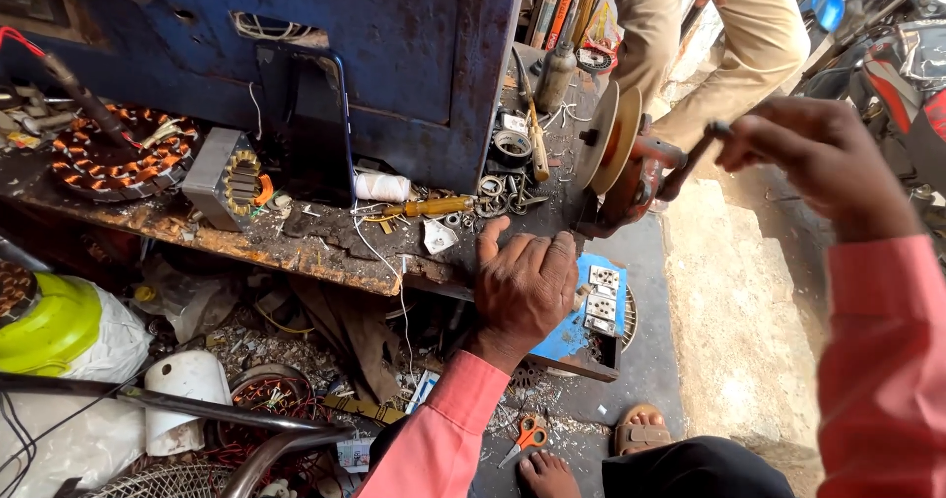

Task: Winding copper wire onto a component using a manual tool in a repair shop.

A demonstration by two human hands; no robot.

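Observation:
My left hand point(524, 281) lies flat on the front edge of a dirty wooden workbench point(246, 237), fingers together, holding nothing. My right hand point(823, 158) is raised at the right and grips the dark crank handle point(695, 153) of a hand-cranked winding machine point(621, 153) with a cream spool disc, mounted at the bench's right end. A yellow-handled screwdriver point(429, 206) and a white thread roll point(382, 187) lie just beyond my left hand.
Copper-wound motor stators point(118, 158) and a metal stator core point(229, 178) sit on the bench left, before a blue metal cabinet point(394, 45). A blue switchboard point(591, 311) hangs below. Another person in tan trousers point(729, 35) stands behind. Orange scissors point(527, 437) lie by my feet.

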